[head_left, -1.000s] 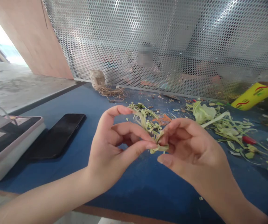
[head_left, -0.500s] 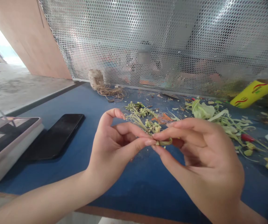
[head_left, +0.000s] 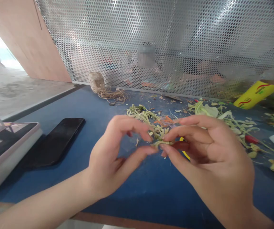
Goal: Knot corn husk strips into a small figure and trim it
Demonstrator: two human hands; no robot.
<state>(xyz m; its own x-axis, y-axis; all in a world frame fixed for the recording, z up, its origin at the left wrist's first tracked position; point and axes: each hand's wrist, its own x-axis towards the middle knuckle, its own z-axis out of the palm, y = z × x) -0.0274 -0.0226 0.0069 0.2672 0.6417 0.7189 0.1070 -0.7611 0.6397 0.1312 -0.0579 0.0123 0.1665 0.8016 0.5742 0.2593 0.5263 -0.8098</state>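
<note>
Both my hands hover over the blue table [head_left: 137, 190], fingertips meeting at the middle. My right hand [head_left: 208, 152] pinches a small pale green plant strip [head_left: 162, 143] between thumb and forefinger, with a bit of yellow showing under its fingers. My left hand [head_left: 120, 149] is curled, its thumb and fingertips at the strip's left end; its fingers are slightly blurred, and I cannot tell if it grips the strip. A pile of green plant scraps [head_left: 148, 119] lies on the table just behind my hands.
A black phone [head_left: 55, 141] lies at left beside a white device [head_left: 5, 152]. A twine roll [head_left: 97, 82] stands by the perforated metal screen [head_left: 165, 44]. Green trimmings [head_left: 232, 124], a red chilli [head_left: 250, 139] and a yellow packet [head_left: 256, 94] lie at right.
My left hand's fingers have opened and lifted slightly from a tight pinch. My right hand rotated and now holds the strip alone between thumb and forefinger. The view shifted a little.
</note>
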